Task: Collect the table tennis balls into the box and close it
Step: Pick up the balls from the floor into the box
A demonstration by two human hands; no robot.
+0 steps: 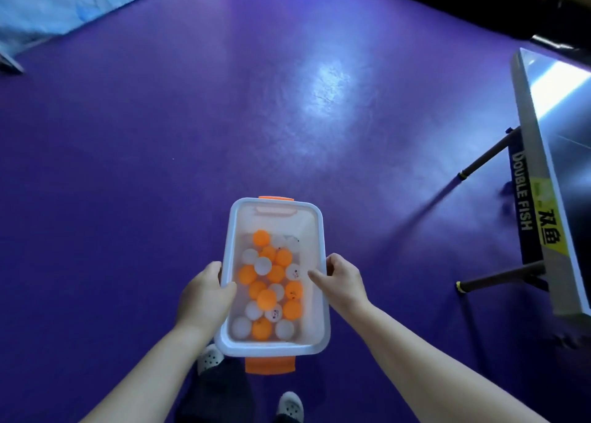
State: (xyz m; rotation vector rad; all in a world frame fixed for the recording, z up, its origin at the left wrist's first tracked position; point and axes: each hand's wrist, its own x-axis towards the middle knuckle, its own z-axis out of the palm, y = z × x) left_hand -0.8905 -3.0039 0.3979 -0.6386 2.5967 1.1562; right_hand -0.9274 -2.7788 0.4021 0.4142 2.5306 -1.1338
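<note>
I have the open box (274,282) carried level above the purple floor (128,166), my left hand (204,294) and right hand (340,282) each clamped on a long rim, thumbs hooked inside. The orange and white balls (267,288) lie heaped toward my end. No lid shows, so I judge it best to keep the box flat and walk slowly.

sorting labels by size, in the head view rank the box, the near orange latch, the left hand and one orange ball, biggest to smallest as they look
1. box
2. left hand
3. near orange latch, though close to the hand in apparent size, so that pair is unsure
4. orange ball
</note>
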